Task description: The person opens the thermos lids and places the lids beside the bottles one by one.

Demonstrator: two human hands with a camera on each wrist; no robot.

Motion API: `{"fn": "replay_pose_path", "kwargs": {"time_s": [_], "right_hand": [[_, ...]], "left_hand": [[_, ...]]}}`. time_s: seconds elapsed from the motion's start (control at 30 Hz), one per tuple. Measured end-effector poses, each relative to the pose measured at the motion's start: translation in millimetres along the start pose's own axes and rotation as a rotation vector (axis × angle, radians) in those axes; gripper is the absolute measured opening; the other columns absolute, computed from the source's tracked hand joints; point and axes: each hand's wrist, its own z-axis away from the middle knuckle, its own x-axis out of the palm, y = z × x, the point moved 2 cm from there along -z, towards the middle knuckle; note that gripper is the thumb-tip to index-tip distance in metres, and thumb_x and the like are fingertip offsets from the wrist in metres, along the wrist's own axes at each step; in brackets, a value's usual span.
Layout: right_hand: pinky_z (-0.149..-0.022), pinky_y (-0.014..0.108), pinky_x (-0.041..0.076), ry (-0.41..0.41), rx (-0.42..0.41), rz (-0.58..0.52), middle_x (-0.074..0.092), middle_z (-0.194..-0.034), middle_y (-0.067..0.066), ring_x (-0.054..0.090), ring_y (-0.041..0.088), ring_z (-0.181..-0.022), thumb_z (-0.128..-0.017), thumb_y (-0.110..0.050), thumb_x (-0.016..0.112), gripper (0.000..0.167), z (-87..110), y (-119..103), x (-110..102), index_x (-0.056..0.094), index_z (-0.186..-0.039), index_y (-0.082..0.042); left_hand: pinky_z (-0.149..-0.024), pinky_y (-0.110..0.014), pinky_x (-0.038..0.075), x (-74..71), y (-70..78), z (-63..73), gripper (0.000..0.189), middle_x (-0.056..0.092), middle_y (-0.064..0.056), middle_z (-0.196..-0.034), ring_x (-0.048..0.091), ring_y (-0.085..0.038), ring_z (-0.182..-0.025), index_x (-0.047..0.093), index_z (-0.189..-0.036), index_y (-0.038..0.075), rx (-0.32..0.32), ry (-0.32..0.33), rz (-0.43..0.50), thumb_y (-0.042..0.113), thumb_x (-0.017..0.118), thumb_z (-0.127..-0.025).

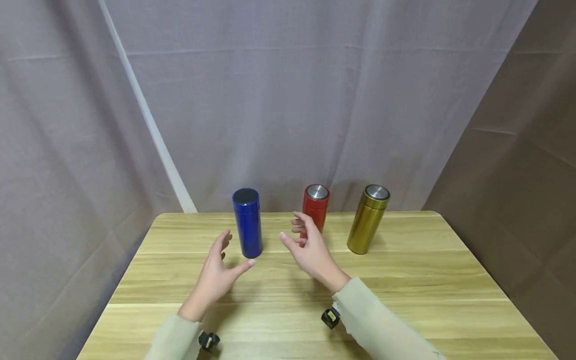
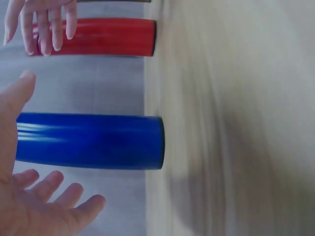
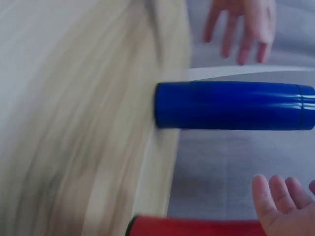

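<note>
A blue thermos bottle (image 1: 248, 225) with a dark top stands upright on the wooden table (image 1: 288, 320). Just left of it and nearer the front edge, my left hand (image 1: 215, 277) is held with fingers and thumb spread, nothing between them. To the right of the blue bottle is my right hand (image 1: 312, 250), its fingers loosely bent and holding nothing. It covers part of a red thermos bottle (image 1: 317, 206) with a silver top, which stands behind it. In the left wrist view the blue bottle (image 2: 93, 141) lies across the opening between thumb and fingers.
A gold thermos bottle (image 1: 366, 220) with a silver top stands right of the red one. Grey curtain (image 1: 279, 100) hangs behind the table, and a brown cloth (image 1: 517, 190) hangs on the right. Each wrist carries a small black camera (image 1: 330, 317).
</note>
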Motion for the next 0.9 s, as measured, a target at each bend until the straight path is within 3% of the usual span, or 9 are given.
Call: {"fn": "replay_pose_path", "kwargs": {"time_s": [0.1,0.2,0.43,0.63,0.9], "right_hand": [[-0.090,0.046,0.050,0.045,0.001,-0.028,0.053,-0.126,0.018,0.055,0.034,-0.112,-0.091,-0.018,0.068,0.058,-2.1,-22,5,0.040,-0.140,-0.004],[-0.089,0.043,0.051,0.063,-0.002,-0.049,0.054,-0.126,0.020,0.056,0.038,-0.112,-0.092,-0.016,0.067,0.057,-6.4,-27,12,0.040,-0.140,-0.001],[-0.092,0.049,0.048,0.051,-0.016,-0.096,0.053,-0.130,0.016,0.054,0.035,-0.116,-0.092,-0.026,0.067,0.061,-27.5,-5,39,0.038,-0.143,-0.009],[-0.093,0.044,0.049,0.046,-0.017,-0.097,0.053,-0.131,0.010,0.052,0.028,-0.119,-0.090,-0.037,0.068,0.064,-39.7,-8,51,0.039,-0.142,-0.014],[-0.099,0.051,0.043,-0.011,-0.002,-0.047,0.045,-0.143,0.013,0.045,0.030,-0.129,-0.089,-0.043,0.067,0.074,-52.0,-9,61,0.034,-0.147,-0.011]], "left_hand": [[-0.105,-0.052,0.035,2.7,1.1,-6.1,0.102,0.039,-0.017,-0.146,0.038,-0.034,-0.134,0.026,-0.150,0.007,-0.022,0.023,0.051,0.048,0.080,-0.074],[-0.105,-0.051,0.036,5.1,1.3,-10.2,0.099,0.038,-0.018,-0.147,0.038,-0.034,-0.133,0.026,-0.149,0.005,-0.035,0.044,0.068,0.045,0.080,-0.075],[-0.105,-0.052,0.036,11.3,0.2,-17.5,0.100,0.037,-0.019,-0.145,0.038,-0.037,-0.132,0.024,-0.150,0.005,-0.049,0.069,0.081,0.040,0.081,-0.076],[-0.103,-0.055,0.036,19.7,-6.4,-26.4,0.101,0.037,-0.023,-0.144,0.040,-0.044,-0.129,0.023,-0.150,0.002,-0.042,0.100,0.123,0.036,0.083,-0.076],[-0.105,-0.054,0.035,21.7,-10.6,-36.5,0.098,0.035,-0.019,-0.148,0.038,-0.042,-0.131,0.022,-0.151,0.004,-0.059,0.088,0.137,0.031,0.081,-0.079]]}}
